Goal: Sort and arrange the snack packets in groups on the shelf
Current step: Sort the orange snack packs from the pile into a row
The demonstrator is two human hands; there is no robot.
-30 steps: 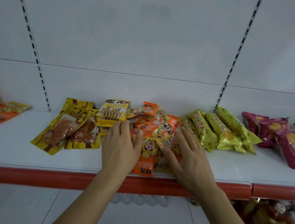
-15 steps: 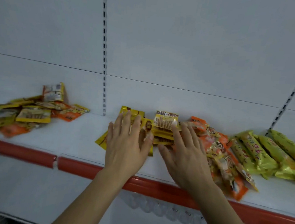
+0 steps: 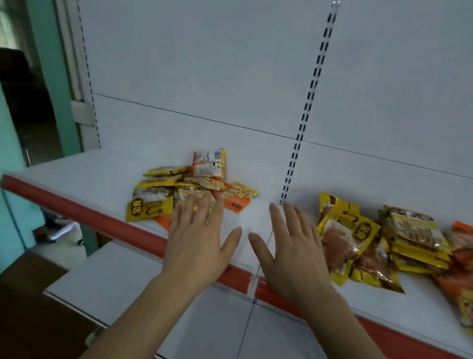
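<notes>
From the head view, both hands are hovering flat and empty over the shelf [image 3: 93, 166], fingers straight and spread. The left hand [image 3: 199, 243] is reaching with its fingertips just over the near edge of the mixed pile [image 3: 188, 192] — yellow and orange snack packets heaped together beyond and to the left of it. One silver-backed packet [image 3: 208, 163] is standing up against the back panel, past the fingertips. The right hand [image 3: 290, 250] is floating over bare shelf, with the yellow jerky packets [image 3: 345, 234] lying just to its right and a neater yellow stack [image 3: 413, 237] and orange packets [image 3: 471, 257] farther right.

The step in hand looks like gathering the mixed pile for sorting. To do it well, the left hand is best lowering flat onto the top packets and drawing them toward the bare patch between the two hands — slowly, since slick film packets likely slide and could slip off the red front lip [image 3: 83, 211]. Picking by colour, one kind at a time, should be keeping the groups clean.
</notes>
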